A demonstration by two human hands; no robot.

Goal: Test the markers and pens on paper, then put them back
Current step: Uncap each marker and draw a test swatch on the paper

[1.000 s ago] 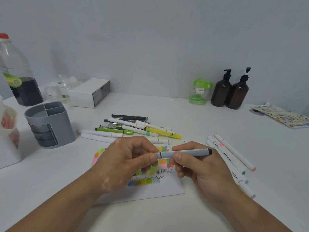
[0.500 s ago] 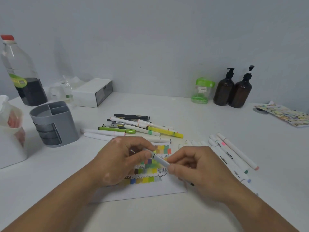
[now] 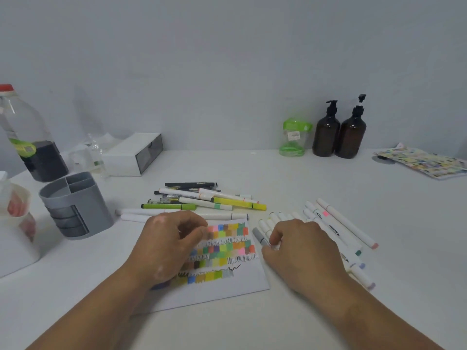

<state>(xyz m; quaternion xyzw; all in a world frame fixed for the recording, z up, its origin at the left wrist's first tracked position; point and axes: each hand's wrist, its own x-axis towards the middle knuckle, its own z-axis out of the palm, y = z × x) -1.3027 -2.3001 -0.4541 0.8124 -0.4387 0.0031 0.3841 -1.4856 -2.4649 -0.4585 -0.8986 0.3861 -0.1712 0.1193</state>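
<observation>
Two hands: right hand (image 3: pixel 300 251) pinches a grey marker (image 3: pixel 259 235), mostly hidden by its grip; left hand (image 3: pixel 174 242), blurred over the paper (image 3: pixel 235 286), grip unreadable.

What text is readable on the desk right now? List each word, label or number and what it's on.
"MARKER": small print on the barrel of a white marker, just right of the right hand.
Too blurred to read: sticker on the green container.
Too blurred to read: green label on the large bottle.
Too blurred to read: print on the black pen.
</observation>
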